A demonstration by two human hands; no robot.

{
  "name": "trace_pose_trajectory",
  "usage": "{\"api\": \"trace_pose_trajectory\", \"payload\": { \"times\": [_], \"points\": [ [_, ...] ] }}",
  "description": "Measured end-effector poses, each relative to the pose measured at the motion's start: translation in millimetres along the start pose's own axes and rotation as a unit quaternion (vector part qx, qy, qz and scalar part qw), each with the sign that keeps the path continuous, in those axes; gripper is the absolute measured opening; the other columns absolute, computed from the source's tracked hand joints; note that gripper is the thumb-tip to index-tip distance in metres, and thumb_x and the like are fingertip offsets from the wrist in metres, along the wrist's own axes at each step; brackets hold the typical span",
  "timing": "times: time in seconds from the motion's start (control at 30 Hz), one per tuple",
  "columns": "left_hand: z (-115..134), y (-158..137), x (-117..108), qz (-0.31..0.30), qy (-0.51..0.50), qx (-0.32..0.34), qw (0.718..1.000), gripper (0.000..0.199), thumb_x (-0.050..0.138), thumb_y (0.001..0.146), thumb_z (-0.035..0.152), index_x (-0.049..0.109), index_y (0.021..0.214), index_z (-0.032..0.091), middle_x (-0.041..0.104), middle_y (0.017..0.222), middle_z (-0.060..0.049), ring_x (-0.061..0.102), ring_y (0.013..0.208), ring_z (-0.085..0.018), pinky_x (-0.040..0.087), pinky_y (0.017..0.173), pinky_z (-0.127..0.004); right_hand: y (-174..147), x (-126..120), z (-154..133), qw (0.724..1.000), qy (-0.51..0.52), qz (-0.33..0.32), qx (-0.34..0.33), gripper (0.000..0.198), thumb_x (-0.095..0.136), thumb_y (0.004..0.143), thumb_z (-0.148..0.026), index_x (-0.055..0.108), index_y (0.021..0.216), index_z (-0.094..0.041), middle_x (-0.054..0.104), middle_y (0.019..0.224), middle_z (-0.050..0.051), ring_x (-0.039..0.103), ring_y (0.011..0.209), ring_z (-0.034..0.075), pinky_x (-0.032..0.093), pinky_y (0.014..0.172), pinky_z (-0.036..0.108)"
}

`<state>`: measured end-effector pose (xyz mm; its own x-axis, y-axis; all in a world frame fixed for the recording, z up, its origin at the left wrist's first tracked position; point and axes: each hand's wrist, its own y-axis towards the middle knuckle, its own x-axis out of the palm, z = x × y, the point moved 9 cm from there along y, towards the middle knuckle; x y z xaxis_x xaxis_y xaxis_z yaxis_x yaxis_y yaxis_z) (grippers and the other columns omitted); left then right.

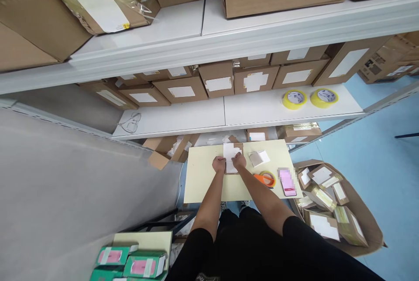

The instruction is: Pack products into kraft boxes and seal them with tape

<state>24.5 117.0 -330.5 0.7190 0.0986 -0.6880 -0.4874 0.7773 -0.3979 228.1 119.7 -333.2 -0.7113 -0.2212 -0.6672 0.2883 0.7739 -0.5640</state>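
A small flat cardboard box (240, 146) lies on the pale yellow table in front of me, largely covered by white paper labels. My left hand (219, 164) is closed at the left edge of a white label (231, 166), fingers pinched on it. From the other side, my right hand (239, 160) grips the same label near its upper right part. Right of the hands lie a stack of white labels (259, 158) and an orange tape dispenser (263, 179) with a yellow roll, partly behind my right forearm.
A phone (287, 181) rests at the table's (200, 176) right side. Beyond, a white shelf (255, 108) bears labelled boxes, glasses (132, 123) and two tape rolls (294, 99). A large carton (363, 202) of taped parcels stands at right; green boxes (144, 264) sit lower left.
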Motion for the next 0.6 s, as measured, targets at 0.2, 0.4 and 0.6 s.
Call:
{"api": "trace_pose_trajectory", "payload": {
  "times": [0.2,0.4,0.6],
  "points": [
    [9.6,-3.1,-2.1,-0.013,0.023,0.026,0.999,0.008,0.072,0.077,0.018,0.071,0.083,0.024,0.079,0.09,-0.002,0.074,0.089,-0.021,0.054,0.084,-0.029,3.0,-5.2,-2.9,1.0,-0.009,0.002,0.01,0.015,0.071,0.086,-0.022,0.065,0.1,-0.021,0.077,0.101,0.01,0.075,0.099,0.025,0.052,0.076,0.029],
    [17.0,-4.4,0.9,-0.046,0.044,0.045,0.997,0.008,0.073,0.08,0.019,0.067,0.082,0.024,0.077,0.091,-0.004,0.074,0.094,-0.023,0.053,0.085,-0.03,1.2,-5.0,-4.3,1.0,-0.015,0.016,0.012,0.02,0.072,0.087,-0.023,0.067,0.106,-0.02,0.078,0.103,0.013,0.076,0.099,0.027,0.054,0.079,0.031],
    [14.0,1.4,-5.2,-0.071,0.133,0.049,0.987,0.051,0.081,0.082,0.042,0.062,0.124,0.021,0.06,0.143,-0.017,0.069,0.117,-0.032,0.053,0.099,-0.039,-1.2,-16.2,-2.2,0.996,-0.084,0.018,0.004,0.04,0.078,0.088,-0.045,0.069,0.112,-0.015,0.075,0.117,0.021,0.072,0.112,0.031,0.053,0.087,0.034]
  ]
}}
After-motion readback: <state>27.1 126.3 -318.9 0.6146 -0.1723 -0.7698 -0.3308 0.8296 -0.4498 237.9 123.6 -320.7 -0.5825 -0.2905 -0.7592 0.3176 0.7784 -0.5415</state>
